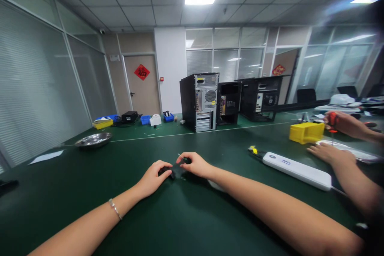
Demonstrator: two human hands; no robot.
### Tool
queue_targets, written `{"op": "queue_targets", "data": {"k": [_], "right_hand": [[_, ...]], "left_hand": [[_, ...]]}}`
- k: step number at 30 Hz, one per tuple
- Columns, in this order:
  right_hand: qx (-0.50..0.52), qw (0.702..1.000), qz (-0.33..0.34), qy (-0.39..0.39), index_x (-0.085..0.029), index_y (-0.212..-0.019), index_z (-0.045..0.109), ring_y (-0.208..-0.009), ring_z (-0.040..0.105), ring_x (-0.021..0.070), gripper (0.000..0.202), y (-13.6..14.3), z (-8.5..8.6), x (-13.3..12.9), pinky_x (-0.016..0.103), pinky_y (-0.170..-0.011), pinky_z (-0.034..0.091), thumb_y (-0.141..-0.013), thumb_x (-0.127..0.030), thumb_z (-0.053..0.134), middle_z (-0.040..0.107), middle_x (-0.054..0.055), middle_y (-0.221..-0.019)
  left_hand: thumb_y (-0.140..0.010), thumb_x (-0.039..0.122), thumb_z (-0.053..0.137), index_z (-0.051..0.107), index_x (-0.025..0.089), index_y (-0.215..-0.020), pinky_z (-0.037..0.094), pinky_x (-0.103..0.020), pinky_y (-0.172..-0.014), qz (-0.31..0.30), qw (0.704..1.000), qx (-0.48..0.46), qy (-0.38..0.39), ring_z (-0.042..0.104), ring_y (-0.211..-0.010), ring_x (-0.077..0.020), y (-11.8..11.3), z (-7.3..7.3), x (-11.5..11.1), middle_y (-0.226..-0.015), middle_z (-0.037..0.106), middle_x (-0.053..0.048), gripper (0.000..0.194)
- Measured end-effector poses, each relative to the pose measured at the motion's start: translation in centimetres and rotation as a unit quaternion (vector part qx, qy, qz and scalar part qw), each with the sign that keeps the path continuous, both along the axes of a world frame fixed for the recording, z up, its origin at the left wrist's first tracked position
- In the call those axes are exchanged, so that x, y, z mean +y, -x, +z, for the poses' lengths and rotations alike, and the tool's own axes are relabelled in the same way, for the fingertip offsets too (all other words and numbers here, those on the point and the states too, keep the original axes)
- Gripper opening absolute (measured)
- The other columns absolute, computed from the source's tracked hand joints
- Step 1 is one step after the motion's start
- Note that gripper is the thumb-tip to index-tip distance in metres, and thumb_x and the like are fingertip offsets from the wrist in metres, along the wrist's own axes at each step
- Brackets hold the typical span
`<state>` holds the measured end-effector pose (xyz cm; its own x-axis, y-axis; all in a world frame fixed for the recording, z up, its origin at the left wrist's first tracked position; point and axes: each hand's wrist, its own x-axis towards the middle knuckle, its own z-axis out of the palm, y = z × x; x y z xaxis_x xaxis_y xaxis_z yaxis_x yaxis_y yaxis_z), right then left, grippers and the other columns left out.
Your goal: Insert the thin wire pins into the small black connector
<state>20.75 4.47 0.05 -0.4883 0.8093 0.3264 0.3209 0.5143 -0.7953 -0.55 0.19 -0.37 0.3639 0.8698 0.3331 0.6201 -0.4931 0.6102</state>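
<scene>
Near the middle of the green table (144, 216), my left hand (154, 178) is closed on a small black object (172, 175), its thumb and fingers bent round it. Just to the right, my right hand (192, 164) pinches a small dark tool (186, 160) with a thin pale shaft that points up and left. A narrow gap separates the two hands. Beneath my right wrist, a white item (216, 186) is mostly hidden by the forearm.
A white power strip (297, 171) lies to the right. Beyond it, a person's hands (333, 154) work with a red screwdriver (332, 120) beside a yellow bin (306, 133). Computer cases (207, 102) stand at the back. A metal bowl (93, 140) sits on the left.
</scene>
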Motion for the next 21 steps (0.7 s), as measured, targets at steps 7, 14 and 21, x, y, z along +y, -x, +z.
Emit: {"op": "queue_targets", "data": {"k": [7,14,21], "right_hand": [[-0.170,0.969,0.164,0.080,-0.017,-0.097,0.068,-0.065,0.046,0.0092,0.036,-2.0,2.5,0.2,0.019,-0.062,0.036,-0.062,-0.022,0.077,0.052,-0.005,-0.072],[-0.210,0.964,0.159,0.027,-0.016,-0.089,0.070,-0.067,0.048,0.0104,0.026,-1.6,2.1,-0.5,0.020,-0.064,0.037,-0.069,-0.031,0.075,0.056,-0.004,-0.071],[-0.200,0.961,0.182,0.065,-0.016,-0.101,0.066,-0.074,0.053,0.0121,0.051,-2.0,2.4,0.0,0.021,-0.069,0.042,-0.059,-0.039,0.082,0.059,-0.002,-0.082]], "left_hand": [[-0.079,0.041,0.064,0.062,0.019,-0.103,0.044,-0.038,-0.087,0.014,0.998,0.054,-0.030,0.054,-0.096,-0.0245,-0.7,0.4,-0.9,-0.097,0.059,-0.006,0.032],[-0.081,0.034,0.061,0.063,0.020,-0.098,0.043,-0.040,-0.085,-0.005,0.992,0.115,-0.058,0.052,-0.093,-0.0248,-0.8,0.4,-1.3,-0.096,0.058,-0.006,0.022],[-0.077,0.019,0.059,0.058,0.020,-0.103,0.046,-0.034,-0.084,-0.048,0.997,0.030,-0.050,0.055,-0.092,-0.0200,-0.4,0.1,-0.9,-0.098,0.056,-0.005,0.025]]}}
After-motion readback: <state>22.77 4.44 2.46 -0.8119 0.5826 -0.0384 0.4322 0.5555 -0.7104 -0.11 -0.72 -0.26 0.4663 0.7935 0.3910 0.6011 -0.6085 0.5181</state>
